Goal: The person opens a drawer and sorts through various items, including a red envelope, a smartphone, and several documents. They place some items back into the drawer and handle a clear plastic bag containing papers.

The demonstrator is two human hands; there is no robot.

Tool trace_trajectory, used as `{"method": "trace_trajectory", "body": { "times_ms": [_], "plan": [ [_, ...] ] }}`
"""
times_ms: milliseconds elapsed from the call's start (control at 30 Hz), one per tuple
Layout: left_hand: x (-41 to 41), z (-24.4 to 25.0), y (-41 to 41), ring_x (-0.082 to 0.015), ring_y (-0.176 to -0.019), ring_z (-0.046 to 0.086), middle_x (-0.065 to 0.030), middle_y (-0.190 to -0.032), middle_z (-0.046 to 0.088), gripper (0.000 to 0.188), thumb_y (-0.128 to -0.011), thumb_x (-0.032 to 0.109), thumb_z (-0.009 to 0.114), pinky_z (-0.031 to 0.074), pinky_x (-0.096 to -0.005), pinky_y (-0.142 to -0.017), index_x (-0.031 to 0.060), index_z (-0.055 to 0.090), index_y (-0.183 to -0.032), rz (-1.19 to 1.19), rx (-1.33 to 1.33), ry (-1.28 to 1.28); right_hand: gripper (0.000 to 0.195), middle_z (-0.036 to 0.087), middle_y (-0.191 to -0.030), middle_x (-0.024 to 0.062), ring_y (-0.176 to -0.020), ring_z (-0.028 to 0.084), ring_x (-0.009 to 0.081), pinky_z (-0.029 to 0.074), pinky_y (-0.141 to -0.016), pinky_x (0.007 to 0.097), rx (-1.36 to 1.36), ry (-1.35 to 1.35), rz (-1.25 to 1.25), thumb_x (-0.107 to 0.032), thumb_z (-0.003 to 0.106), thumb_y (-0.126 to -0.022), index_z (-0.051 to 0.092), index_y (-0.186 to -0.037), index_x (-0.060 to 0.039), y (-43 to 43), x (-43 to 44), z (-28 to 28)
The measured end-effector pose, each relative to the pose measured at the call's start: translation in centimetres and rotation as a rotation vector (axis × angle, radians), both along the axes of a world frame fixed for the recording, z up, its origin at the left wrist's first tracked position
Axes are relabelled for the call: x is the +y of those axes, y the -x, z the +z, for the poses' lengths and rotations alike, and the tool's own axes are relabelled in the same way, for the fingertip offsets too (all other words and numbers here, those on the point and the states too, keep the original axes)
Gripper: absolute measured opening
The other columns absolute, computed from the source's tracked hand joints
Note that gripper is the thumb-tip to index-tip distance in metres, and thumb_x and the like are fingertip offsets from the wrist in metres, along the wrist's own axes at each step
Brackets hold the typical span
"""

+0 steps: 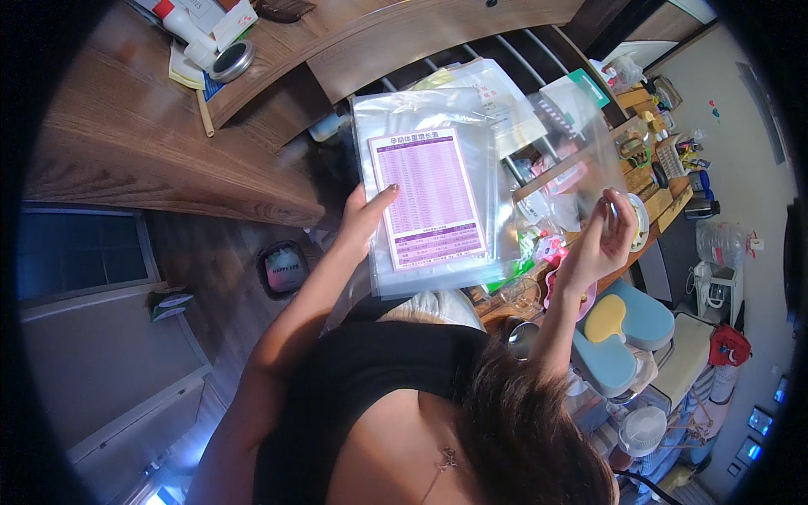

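My left hand [366, 218] grips the left edge of a stack of clear plastic sleeves [429, 107], its thumb lying over the front. Inside or on top of the stack shows a pink printed chart [432, 196] with a purple-headed table. To the right, a thin transparent plastic sheet [593, 151] is spread away from the stack. Its lower right corner sits between the thumb and fingers of my right hand [603, 237]. Whether that sheet joins the stack at its left edge is hard to see through the glare.
Behind the sleeves, an open drawer [328, 69] with metal bars holds papers [499, 95] and a green-and-white booklet [574, 95]. A wooden desk [271, 63] bears a white bottle [189, 25] and a round tin [231, 61]. At right are a cluttered wooden table [656, 205] and a blue-yellow cushion [637, 315].
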State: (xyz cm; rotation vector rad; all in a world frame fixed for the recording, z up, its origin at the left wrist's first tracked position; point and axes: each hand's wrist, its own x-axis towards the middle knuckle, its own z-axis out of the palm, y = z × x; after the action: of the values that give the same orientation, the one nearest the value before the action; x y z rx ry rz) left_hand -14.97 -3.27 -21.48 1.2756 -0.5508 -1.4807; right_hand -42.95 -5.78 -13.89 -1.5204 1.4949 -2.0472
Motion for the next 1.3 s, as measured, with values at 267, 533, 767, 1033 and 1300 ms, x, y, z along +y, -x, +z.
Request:
{"method": "trace_trajectory", "body": {
  "times_ms": [267, 533, 767, 1033, 1300],
  "plan": [
    [-0.1, -0.1, 0.1, -0.0136, -0.09, 0.06, -0.0092, -0.105, 0.061, 0.031, -0.088, 0.012, 0.059, 0.049, -0.0272, -0.078, -0.0011, 0.05, -0.115, 0.011, -0.033, 0.03, 0.042, 0.049, -0.124, 0.0116, -0.12, 0.046, 0.0225, 0.041, -0.099, 0.0322, -0.422, -0.347, 0.54, 0.004, 0.057, -0.085, 0.049, -0.125, -0.0011, -6.6, 2.2, -0.9],
    [-0.1, -0.3, 0.0, -0.0128, -0.093, 0.058, -0.008, -0.105, 0.06, 0.031, -0.09, 0.015, 0.057, 0.047, -0.0267, -0.08, -0.0005, 0.05, -0.115, 0.01, -0.015, 0.043, 0.056, 0.024, -0.146, 0.0187, -0.134, 0.027, 0.0275, 0.032, -0.105, 0.0324, -0.241, -0.625, 0.736, -0.006, 0.059, -0.087, 0.034, -0.136, 0.0031, -7.9, 5.2, -3.0],
    [0.2, 0.9, 0.4, -0.0121, -0.095, 0.056, -0.0068, -0.106, 0.059, 0.037, -0.089, 0.017, 0.06, 0.046, -0.027, -0.082, 0.0018, 0.047, -0.12, -0.008, 0.023, 0.053, 0.076, -0.001, -0.145, 0.0347, -0.137, 0.0, 0.0387, 0.013, -0.11, 0.0402, 0.285, -0.706, 1.064, -0.02, 0.063, -0.086, 0.017, -0.141, 0.005, -8.9, 7.3, -2.2],
    [1.0, 0.5, -1.4, -0.0187, -0.101, 0.057, -0.0122, -0.112, 0.056, 0.045, -0.083, 0.001, 0.059, 0.048, -0.0318, -0.086, 0.0021, 0.042, -0.124, -0.002, -0.058, 0.088, 0.035, 0.062, -0.109, 0.0097, -0.086, 0.06, 0.0119, 0.051, -0.07, 0.024, 0.182, -0.986, 1.172, -0.024, 0.055, -0.092, 0.057, -0.118, -0.0004, -5.5, -1.1, 3.8],
    [4.6, 1.2, -5.3, -0.0177, -0.085, 0.061, -0.0098, -0.104, 0.059, 0.031, -0.084, 0.006, 0.057, 0.052, -0.0276, -0.073, 0.0008, 0.052, -0.114, -0.04, 0.712, 0.029, 0.065, 0.043, -0.134, 0.0202, -0.126, 0.038, 0.0375, 0.031, -0.103, 0.049, 1.001, -0.356, 0.316, -0.03, 0.073, -0.07, 0.049, -0.126, -0.007, -2.4, -13.3, -4.6]
  ]
}}
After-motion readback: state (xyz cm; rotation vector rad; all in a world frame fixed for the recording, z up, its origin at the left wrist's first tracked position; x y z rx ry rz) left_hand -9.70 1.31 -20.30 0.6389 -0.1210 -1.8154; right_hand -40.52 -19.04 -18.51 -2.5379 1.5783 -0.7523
